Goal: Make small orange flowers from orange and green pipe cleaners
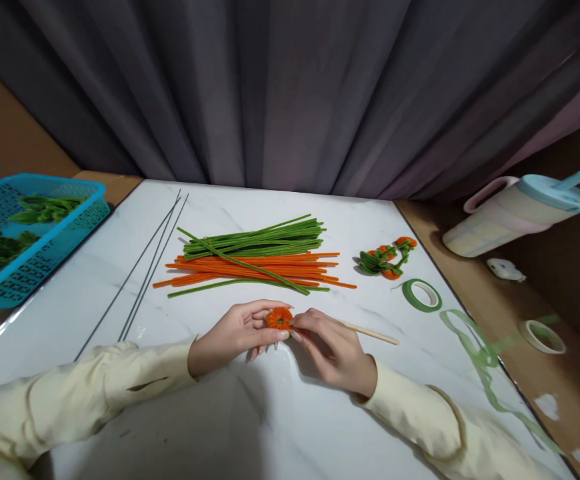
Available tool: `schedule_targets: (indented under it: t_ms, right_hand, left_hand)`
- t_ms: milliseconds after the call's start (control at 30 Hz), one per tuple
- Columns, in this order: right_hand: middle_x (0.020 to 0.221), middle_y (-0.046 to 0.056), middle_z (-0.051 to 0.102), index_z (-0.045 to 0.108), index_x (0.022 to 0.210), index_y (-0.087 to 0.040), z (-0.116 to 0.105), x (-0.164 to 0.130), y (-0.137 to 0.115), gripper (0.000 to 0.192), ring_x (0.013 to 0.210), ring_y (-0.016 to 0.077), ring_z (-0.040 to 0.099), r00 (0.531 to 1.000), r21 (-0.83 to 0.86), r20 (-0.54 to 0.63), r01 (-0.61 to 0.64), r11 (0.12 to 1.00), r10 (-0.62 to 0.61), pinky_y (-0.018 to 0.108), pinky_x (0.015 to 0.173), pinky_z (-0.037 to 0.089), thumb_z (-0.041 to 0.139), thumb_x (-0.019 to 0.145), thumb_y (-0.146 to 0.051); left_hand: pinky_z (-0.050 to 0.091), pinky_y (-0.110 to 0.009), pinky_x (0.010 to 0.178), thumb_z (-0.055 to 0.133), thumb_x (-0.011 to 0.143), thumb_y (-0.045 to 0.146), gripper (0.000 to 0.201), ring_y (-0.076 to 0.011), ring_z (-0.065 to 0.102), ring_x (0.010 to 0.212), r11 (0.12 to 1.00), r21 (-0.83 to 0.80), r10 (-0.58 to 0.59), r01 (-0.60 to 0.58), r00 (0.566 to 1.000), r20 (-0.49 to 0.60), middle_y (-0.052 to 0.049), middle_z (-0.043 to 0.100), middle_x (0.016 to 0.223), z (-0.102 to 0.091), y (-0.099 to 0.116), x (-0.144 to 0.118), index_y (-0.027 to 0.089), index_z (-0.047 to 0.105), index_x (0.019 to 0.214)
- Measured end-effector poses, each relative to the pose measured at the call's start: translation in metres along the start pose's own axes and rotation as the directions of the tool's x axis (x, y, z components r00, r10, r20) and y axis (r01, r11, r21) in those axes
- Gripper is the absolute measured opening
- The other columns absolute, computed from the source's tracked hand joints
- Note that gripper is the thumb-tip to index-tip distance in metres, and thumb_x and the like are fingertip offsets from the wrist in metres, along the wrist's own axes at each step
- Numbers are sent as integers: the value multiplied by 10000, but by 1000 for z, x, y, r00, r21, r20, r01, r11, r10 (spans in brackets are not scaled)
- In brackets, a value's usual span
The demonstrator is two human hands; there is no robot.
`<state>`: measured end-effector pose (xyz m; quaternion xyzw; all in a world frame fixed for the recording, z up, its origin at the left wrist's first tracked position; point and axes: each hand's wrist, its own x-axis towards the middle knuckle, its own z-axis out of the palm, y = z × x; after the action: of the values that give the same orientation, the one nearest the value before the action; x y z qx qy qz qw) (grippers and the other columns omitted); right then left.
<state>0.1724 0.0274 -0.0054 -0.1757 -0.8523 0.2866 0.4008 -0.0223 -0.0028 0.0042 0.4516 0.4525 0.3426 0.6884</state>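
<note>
My left hand (237,330) is closed around a small orange pipe-cleaner pumpkin (279,317) with a green spot at its centre. From the other side, my right hand (333,345) pinches the pumpkin's right edge between thumb and fingers. A thin wooden stick (373,332) sticks out from behind my right hand; its other end is hidden. Just beyond my hands lie a bundle of orange pipe cleaners (250,268) and a bundle of green pipe cleaners (265,237). One green stem crosses the orange ones at a slant.
On the right are a finished vine of small orange pumpkins (389,257), a green tape roll (423,295), a pale green ribbon (485,367) and a tilted-looking cup (515,213). Thin wires (145,273) and a blue basket (45,250) with green pieces stand left.
</note>
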Motion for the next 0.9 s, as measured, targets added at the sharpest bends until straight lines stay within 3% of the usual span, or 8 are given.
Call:
schedule_targets:
  t_ms: [367, 633, 900]
  right_hand:
    - [752, 54, 550, 440, 1092, -160, -1, 1, -1, 232, 623, 157, 473, 994, -83, 93, 63, 995, -55, 259, 538, 419, 394, 881, -77]
    - [696, 37, 515, 441, 1056, -167, 0, -1, 3, 237, 586, 158, 446, 991, -108, 96, 105, 989, -94, 249, 512, 382, 361, 857, -67]
    - [788, 63, 565, 446, 1068, -163, -2, 0, 1, 234, 659, 154, 503, 998, -64, 37, 43, 997, -41, 260, 565, 440, 434, 860, -55]
  left_hand:
    - [326, -162, 411, 724, 695, 297, 404, -69, 420, 519, 997, 53, -47, 49, 998, -40, 18, 533, 626, 4, 2, -3, 113, 616, 1038]
    - [339, -167, 409, 729, 692, 317, 444, -74, 422, 517, 998, 57, -31, 33, 999, -34, 6, 542, 632, 4, 0, -2, 106, 617, 1066]
    - [384, -214, 447, 594, 810, 473, 556, -102, 488, 508, 991, -134, 2, 4, 999, 40, -68, 603, 662, -2, 1, -3, 60, 581, 1183]
